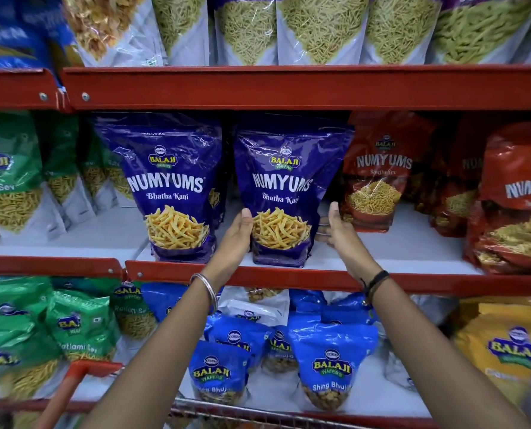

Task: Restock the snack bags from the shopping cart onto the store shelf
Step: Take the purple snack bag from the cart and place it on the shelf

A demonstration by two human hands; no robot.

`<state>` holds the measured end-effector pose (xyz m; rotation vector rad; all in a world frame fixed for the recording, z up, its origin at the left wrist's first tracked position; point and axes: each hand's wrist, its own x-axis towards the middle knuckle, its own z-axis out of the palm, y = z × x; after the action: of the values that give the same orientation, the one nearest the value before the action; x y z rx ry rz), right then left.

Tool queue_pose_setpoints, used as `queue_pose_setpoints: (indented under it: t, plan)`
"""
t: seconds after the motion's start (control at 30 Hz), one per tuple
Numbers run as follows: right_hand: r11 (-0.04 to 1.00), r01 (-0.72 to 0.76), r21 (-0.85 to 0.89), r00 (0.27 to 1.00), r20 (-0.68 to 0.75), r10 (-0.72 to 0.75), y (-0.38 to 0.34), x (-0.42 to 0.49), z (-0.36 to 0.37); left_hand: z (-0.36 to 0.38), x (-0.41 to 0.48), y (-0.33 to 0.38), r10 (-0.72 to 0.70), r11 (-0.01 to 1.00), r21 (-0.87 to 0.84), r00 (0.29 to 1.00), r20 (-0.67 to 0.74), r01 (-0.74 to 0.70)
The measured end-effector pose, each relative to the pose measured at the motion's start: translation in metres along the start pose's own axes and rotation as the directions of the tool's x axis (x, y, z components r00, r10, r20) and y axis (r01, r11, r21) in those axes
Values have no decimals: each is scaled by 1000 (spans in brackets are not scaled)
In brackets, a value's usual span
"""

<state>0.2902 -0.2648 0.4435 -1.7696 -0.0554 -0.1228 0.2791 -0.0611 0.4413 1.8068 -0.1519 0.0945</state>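
A purple Numyums Bhatha Kani bag (pixel 289 168) stands upright on the middle shelf (pixel 289 275), near its front edge. My left hand (pixel 236 235) presses against the bag's lower left side. My right hand (pixel 338 230) holds its lower right side, fingers partly hidden behind the bag. A second purple bag (pixel 168 181) of the same kind stands just to the left, with more behind it. The shopping cart (pixel 78 371) shows only its red handle and wire rim at the bottom edge.
Red Numyums bags (pixel 378 174) stand right of the held bag, green Ratlami Sev bags (pixel 10 178) at far left. Blue Shing Bhujia bags (pixel 329 363) and yellow bags (pixel 512 351) fill the lower shelf. The top shelf holds white sev bags (pixel 320 26).
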Motion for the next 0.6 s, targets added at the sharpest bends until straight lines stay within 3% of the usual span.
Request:
queue_pose_setpoints:
  t: [0.17, 0.3, 0.47, 0.6]
  plan:
    - [999, 16, -33, 1000, -9, -16, 0, -20, -4, -6, -21, -1, 22, 999, 31, 999, 26, -23]
    - [999, 50, -2, 997, 66, -49, -5, -39, -2, -4, -37, 2, 51, 998, 30, 999, 10, -51]
    - [989, 144, -32, 978, -151, -147, 19, -94, -7, 25, -92, 7, 254, 965, 12, 922, -293, -262]
    - [994, 107, 20, 988, -114, -105, 66, -169, -18, 57, -152, -25, 304, 951, -3, 933, -192, -310]
